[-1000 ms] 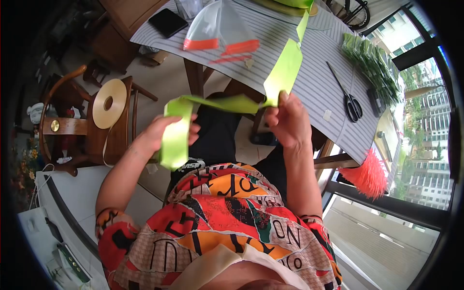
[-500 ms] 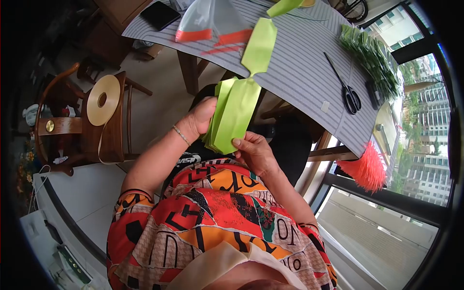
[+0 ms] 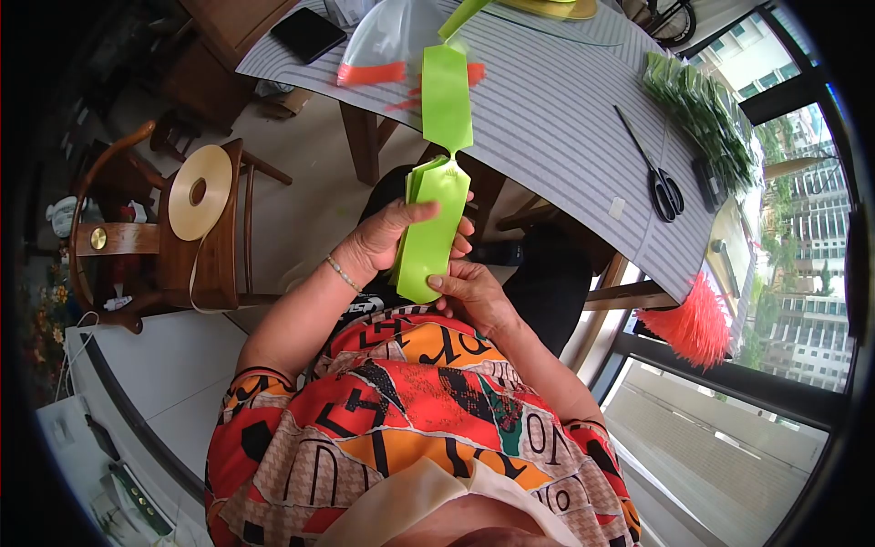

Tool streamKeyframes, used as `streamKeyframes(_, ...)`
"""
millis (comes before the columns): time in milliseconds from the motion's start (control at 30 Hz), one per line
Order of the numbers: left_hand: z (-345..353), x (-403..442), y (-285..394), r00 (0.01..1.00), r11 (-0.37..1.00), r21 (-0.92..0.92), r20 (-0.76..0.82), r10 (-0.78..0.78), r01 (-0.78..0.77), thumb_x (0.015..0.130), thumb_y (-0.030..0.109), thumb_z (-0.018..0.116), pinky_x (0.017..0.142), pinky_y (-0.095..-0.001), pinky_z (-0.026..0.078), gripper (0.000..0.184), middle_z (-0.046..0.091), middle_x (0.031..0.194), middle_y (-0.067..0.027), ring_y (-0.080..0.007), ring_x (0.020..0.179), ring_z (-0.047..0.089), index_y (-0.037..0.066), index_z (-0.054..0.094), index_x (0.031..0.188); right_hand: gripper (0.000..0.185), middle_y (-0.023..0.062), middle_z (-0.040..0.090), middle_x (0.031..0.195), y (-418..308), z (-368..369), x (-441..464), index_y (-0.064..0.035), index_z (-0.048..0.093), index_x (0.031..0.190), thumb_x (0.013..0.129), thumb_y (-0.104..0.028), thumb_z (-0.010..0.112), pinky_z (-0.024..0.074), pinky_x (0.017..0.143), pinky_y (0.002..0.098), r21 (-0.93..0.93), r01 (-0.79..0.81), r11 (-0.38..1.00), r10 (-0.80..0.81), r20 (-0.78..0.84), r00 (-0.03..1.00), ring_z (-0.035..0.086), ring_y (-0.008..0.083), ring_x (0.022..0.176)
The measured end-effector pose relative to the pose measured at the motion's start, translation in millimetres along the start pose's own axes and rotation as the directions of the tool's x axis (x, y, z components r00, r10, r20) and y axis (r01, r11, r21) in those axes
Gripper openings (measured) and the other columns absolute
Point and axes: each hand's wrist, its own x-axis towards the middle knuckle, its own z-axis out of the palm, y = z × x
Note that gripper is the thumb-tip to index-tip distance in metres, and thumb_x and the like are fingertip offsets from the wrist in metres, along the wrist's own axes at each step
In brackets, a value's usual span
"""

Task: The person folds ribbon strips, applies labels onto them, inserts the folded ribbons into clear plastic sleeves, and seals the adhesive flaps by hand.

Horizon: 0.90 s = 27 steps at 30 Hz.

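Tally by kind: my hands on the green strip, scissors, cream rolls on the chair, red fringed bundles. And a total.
Hands on the green strip: 2, left hand and right hand
Pairs of scissors: 1
Cream roll on the chair: 1
Red fringed bundle: 1
Total: 5

Shirt [image 3: 410, 394], right side of chest: black outlined letters, readable as "NO"
Shirt, left side: a large black "U" shape
Shirt, elsewhere: letter fragments, no whole word legible
Trousers [image 3: 558, 305]: white lettering [image 3: 365, 307], partly hidden, unreadable
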Motion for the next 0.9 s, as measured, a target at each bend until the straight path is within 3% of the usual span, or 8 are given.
streamKeyframes(100,7,-5,8,1.000,0.993,0.112,-0.023,-0.018,0.021,0.093,0.031,0.062,0.083,-0.0382,0.055,0.054,0.065,0.105,-0.0144,-0.0238,0.092,0.067,0.002,0.046,0.136,0.020,0.0042,0.068,0.082,1,-6,3,-0.0002,0.069,0.096,0.090,-0.019,0.070,0.0467,0.053,0.0203,-0.052,0.004,0.999,-0.001,0.045,0.999,0.057,0.0070,0.061)
streamKeyframes(200,11,-14,17,0.998,0.982,0.183,-0.047,-0.038,0.046,0.093,0.025,0.060,0.083,-0.0364,0.055,0.054,0.065,0.103,-0.0135,-0.0230,0.091,0.067,-0.001,0.044,0.138,0.034,0.0061,0.067,0.085,-27,-14,-5,0.0023,0.066,0.104,0.088,-0.027,0.072,0.0496,0.061,0.0261,-0.528,0.097,0.844,-0.104,0.016,0.994,0.061,0.0116,0.070)
streamKeyframes(300,9,-22,20,0.993,0.957,0.276,-0.099,-0.068,0.093,0.094,0.024,0.059,0.082,-0.0329,0.054,0.052,0.065,0.102,-0.0112,-0.0199,0.089,0.066,-0.001,0.045,0.138,0.063,0.0166,0.062,0.107,-58,-17,-7,0.0064,0.057,0.118,0.086,-0.046,0.070,0.0493,0.083,0.0365,-0.534,0.354,0.768,-0.395,0.041,0.918,0.061,0.0244,0.102)
streamKeyframes(400,10,-24,18,0.985,0.905,0.396,-0.130,-0.113,0.157,0.095,0.025,0.058,0.079,-0.0307,0.052,0.044,0.063,0.101,-0.0078,-0.0162,0.086,0.063,0.002,0.052,0.131,0.067,0.0225,0.057,0.116,-88,-9,3,0.0076,0.054,0.119,0.087,-0.050,0.068,0.0479,0.087,0.0371,-0.756,0.465,0.460,-0.523,0.193,0.830,0.058,0.0299,0.108)
streamKeyframes(500,15,-25,22,0.983,0.776,0.605,-0.114,-0.140,0.181,0.094,0.027,0.060,0.077,-0.0302,0.051,0.041,0.063,0.101,-0.0071,-0.0154,0.085,0.063,0.002,0.056,0.126,0.077,0.0169,0.062,0.109,-105,-2,17,0.0047,0.049,0.130,0.086,-0.057,0.065,0.0485,0.087,0.0372,-0.833,0.464,0.302,-0.455,0.302,0.838,0.060,0.0261,0.099)
streamKeyframes(600,18,-27,26,0.984,0.730,0.660,-0.108,-0.140,0.176,0.092,0.030,0.061,0.077,-0.0308,0.051,0.039,0.063,0.100,-0.0072,-0.0148,0.082,0.063,0.001,0.058,0.119,0.079,0.0190,0.060,0.117,-116,11,16,0.0014,0.044,0.138,0.085,-0.053,0.068,0.0462,0.094,0.0370,-0.794,0.428,0.432,-0.297,0.322,0.899,0.059,0.0299,0.107)
streamKeyframes(833,15,-25,24,0.985,0.666,0.732,-0.042,-0.165,0.142,0.091,0.029,0.061,0.077,-0.0322,0.051,0.036,0.065,0.097,-0.0083,-0.0155,0.081,0.063,0.001,0.059,0.113,0.073,0.0171,0.061,0.118,-107,12,16,-0.0010,0.046,0.138,0.087,-0.048,0.069,0.0458,0.095,0.0372,-0.866,0.392,0.311,-0.328,0.289,0.899,0.059,0.0286,0.108)
streamKeyframes(900,19,-24,25,0.985,0.701,0.695,-0.062,-0.163,0.160,0.092,0.029,0.061,0.077,-0.0321,0.051,0.035,0.065,0.096,-0.0082,-0.0156,0.081,0.063,0.001,0.059,0.112,0.071,0.0165,0.062,0.115,-109,13,14,-0.0016,0.046,0.138,0.087,-0.046,0.069,0.0470,0.093,0.0372,-0.814,0.409,0.412,-0.321,0.290,0.902,0.060,0.0277,0.105)
